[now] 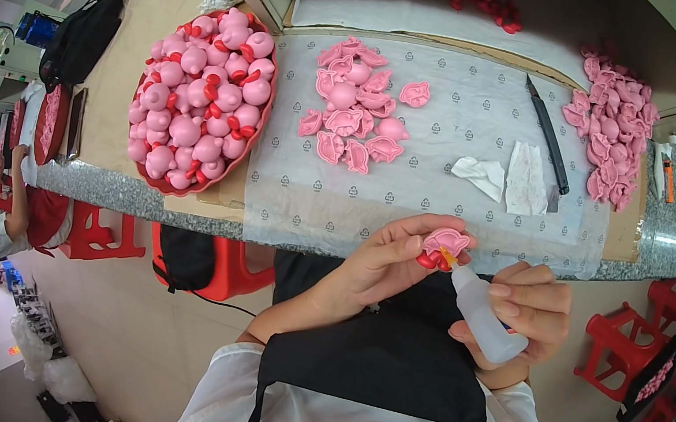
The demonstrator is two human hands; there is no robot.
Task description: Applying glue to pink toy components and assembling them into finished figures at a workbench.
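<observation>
The left hand (388, 260) pinches a small pink moulded plastic toy piece with red feet (443, 248) between its fingertips, holding it just in front of the near edge of the grey speckled stone worktable (92, 183). The right hand (529, 307) is clenched around a small translucent white squeeze bottle (483, 314), whose orange-tipped nozzle touches the underside of the pink piece. On the table, a sheet of printed translucent plastic film (448, 194) carries a loose cluster of pink shell halves (354, 115), two crumpled white cloths (504, 178) and a black-handled craft knife (548, 139). To the left sits a red oval tray (233, 167) heaped with assembled pink figures, and at the far right lies another pile of pink parts (610, 131).
</observation>
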